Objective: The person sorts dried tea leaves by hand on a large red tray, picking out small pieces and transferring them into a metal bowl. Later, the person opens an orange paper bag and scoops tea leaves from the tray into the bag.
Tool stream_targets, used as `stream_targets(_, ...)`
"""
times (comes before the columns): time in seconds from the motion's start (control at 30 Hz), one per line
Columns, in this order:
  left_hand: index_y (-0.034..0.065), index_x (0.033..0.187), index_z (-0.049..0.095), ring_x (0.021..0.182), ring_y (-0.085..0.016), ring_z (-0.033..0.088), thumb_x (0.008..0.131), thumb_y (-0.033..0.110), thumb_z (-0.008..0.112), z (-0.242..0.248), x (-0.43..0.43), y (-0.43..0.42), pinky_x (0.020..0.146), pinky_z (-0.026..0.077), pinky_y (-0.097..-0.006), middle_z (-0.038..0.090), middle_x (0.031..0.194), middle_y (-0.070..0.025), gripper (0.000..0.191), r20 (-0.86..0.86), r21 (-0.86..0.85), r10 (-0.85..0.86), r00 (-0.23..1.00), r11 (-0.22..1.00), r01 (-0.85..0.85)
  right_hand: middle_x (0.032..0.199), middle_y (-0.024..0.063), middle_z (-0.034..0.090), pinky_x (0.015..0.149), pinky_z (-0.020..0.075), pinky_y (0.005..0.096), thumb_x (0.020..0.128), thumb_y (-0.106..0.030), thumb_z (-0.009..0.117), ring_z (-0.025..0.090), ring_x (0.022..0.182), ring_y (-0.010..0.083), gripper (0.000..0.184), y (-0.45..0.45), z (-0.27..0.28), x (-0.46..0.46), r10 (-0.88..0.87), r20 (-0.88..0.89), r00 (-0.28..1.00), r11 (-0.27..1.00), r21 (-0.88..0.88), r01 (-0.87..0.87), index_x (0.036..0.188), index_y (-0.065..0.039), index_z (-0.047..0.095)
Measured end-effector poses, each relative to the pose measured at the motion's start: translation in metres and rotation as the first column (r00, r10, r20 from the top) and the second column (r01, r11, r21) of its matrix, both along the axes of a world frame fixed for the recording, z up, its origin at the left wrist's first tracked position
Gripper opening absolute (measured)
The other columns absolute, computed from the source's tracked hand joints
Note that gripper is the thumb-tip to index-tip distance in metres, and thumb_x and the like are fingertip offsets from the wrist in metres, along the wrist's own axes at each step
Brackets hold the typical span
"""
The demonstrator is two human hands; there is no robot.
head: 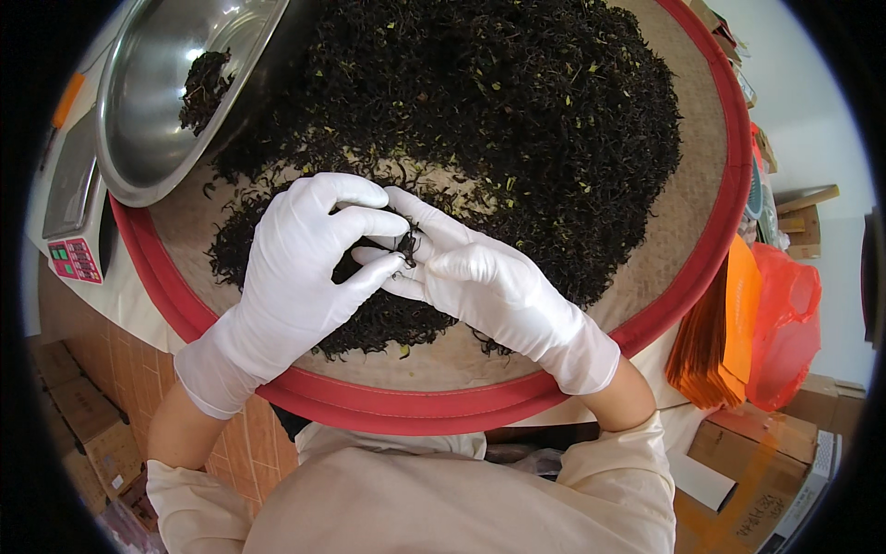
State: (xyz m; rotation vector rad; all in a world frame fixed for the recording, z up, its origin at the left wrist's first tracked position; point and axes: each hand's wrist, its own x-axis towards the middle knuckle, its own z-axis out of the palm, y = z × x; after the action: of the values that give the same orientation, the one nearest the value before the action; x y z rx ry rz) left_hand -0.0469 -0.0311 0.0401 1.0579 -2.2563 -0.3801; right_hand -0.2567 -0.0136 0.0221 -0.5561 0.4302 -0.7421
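Note:
Both my hands wear white gloves and meet over a heap of dark, twisted dried tea leaves [471,83]. A small bit of dark leaf [408,246] sits between them. My left hand [304,256] has its thumb and fingertips at this bit from the left. My right hand [491,277] is half curled, palm turned inward, with the leaf against its fingers; part of the grip is hidden. Below lies a large round woven tray [692,201] with a red cloth rim [415,412]. Yellow-green flecks are scattered through the heap.
A steel bowl [145,159] holding a small leaf clump overlaps the tray's upper left, beside a digital scale [76,208]. Right of the tray stand orange paper bags [713,332], a red plastic bag [782,318] and a cardboard box [747,450]. More boxes [90,415] occupy the lower left.

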Motion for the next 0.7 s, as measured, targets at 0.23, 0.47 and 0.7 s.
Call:
stream_targets(0.23,0.0083,0.094,0.069,0.110,-0.024,0.059,0.075,0.003,0.076,-0.004,0.006,-0.001,0.094,0.048,-0.0352,0.060,0.114,-0.0080,0.021,-0.137,0.253,0.017,0.990,0.967,0.018,0.160,0.0136,0.025,0.120,0.0312,0.0374,0.098,-0.021,0.051,0.037,0.142,0.0197,0.084,0.006,-0.005,0.001,0.014,-0.095,0.995,0.991,-0.131,-0.026,0.160,-0.002,-0.002)
stream_targets(0.47,0.0075,0.090,0.066,0.096,-0.024,0.061,0.072,0.000,0.076,-0.006,0.000,-0.002,0.083,0.052,-0.0349,0.061,0.110,-0.0053,0.022,-0.133,0.099,-0.013,0.991,0.995,0.026,0.159,0.0102,0.024,0.119,0.0303,0.0316,0.098,-0.019,0.051,0.037,0.137,0.0164,0.086,0.005,-0.002,0.007,0.033,-0.088,0.996,0.986,-0.159,-0.047,0.159,-0.001,-0.007)
stream_targets(0.7,0.0078,0.090,0.067,0.095,-0.025,0.061,0.068,-0.001,0.077,-0.009,0.000,-0.004,0.081,0.052,-0.0355,0.061,0.109,-0.0051,0.026,-0.120,0.058,-0.042,0.992,0.997,0.049,0.161,0.0130,0.022,0.121,0.0287,0.0352,0.096,-0.020,0.052,0.036,0.141,0.0195,0.090,0.004,-0.005,0.010,0.034,-0.085,0.996,0.985,-0.163,-0.048,0.158,-0.001,-0.010)
